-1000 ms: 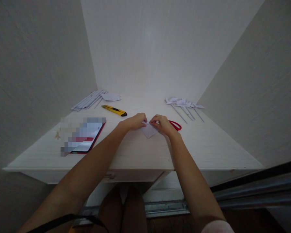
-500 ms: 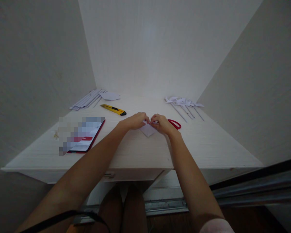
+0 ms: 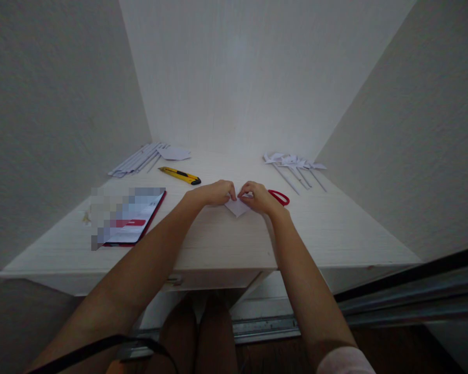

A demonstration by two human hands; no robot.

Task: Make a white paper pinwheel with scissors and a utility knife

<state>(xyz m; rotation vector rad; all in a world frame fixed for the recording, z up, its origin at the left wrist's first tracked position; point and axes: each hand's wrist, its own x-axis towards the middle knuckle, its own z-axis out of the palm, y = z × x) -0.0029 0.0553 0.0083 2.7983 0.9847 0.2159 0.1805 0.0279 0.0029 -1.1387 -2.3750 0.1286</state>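
The white paper (image 3: pixel 237 209) sits on the table (image 3: pixel 218 244) at four o'clock from the yellow cutter (image 3: pixel 180 176), its corner pointing to six, its seen part longest from nine to three, while the left hand (image 3: pixel 220 192) and right hand (image 3: pixel 256 196), fingers bent down, pinch its far edge.
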